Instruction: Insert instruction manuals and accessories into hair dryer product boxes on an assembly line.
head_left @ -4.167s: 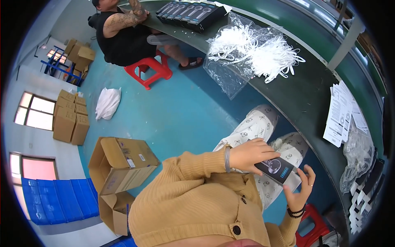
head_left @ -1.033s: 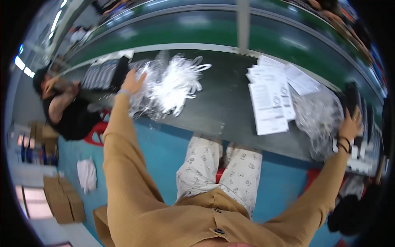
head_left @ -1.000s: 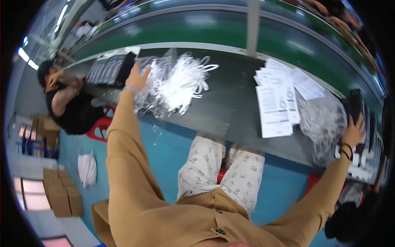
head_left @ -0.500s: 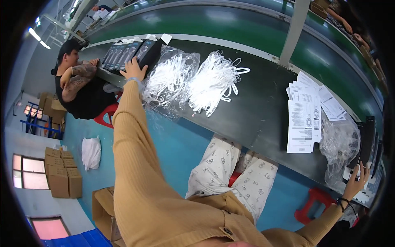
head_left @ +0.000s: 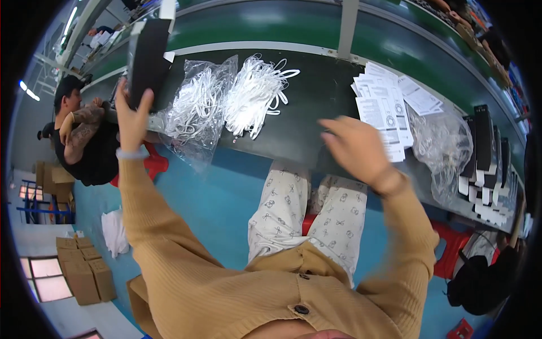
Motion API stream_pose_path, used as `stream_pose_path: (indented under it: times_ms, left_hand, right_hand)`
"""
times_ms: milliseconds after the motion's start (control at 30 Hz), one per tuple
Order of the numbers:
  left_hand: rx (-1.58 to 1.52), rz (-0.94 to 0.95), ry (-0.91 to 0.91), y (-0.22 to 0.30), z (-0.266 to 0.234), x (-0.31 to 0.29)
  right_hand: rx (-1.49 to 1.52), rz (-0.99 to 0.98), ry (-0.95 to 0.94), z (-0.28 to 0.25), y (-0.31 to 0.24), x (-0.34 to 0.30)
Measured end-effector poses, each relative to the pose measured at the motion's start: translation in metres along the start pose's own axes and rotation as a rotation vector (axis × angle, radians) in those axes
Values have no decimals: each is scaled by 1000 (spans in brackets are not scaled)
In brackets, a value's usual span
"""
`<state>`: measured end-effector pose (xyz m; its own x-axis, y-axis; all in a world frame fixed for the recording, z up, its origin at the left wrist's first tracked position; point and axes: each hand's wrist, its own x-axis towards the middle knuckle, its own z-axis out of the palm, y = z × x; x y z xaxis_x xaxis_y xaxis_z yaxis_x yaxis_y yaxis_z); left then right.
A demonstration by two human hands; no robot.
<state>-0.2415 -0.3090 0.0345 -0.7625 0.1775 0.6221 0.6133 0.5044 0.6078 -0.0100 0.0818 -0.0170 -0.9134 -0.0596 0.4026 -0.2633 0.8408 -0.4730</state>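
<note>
My left hand (head_left: 134,116) is closed on the lower end of a black box (head_left: 149,62), held tilted up above the far left of the table. A white flap (head_left: 167,9) sticks up from the box's top. My right hand (head_left: 358,147), a little blurred, hovers over the table's front part with its fingers apart and nothing visible in them. It is nearest to a stack of printed leaflets (head_left: 375,113). Between my hands lie a loose pile of white cords (head_left: 257,96) and a clear plastic bag (head_left: 197,110) with more white cords in it.
Several black boxes (head_left: 483,138) with white flaps stand at the right end, beside a crumpled clear bag (head_left: 443,144). A co-worker (head_left: 84,130) sits at the left. A grey post (head_left: 348,28) rises behind the dark table (head_left: 316,79). Cartons (head_left: 82,271) stand on the floor.
My left hand has lifted a black box up from the row at the left. My right hand has left the boxes at the far right and come toward the middle. The view has shifted.
</note>
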Motion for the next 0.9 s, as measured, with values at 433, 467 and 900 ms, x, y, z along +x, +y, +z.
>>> stream_pose_path:
  times_ms: [433,467,900]
  left_hand:
    - [-686,-452,-93,107,87,-189]
    - [-717,-447,-125,105,98,-185]
    - [-520,-314,-189,85,211,-128]
  right_hand:
    - [-140,276,96,112,21,78]
    - [-68,311,113,100,24,82]
    - [637,245,408,-68,30,80]
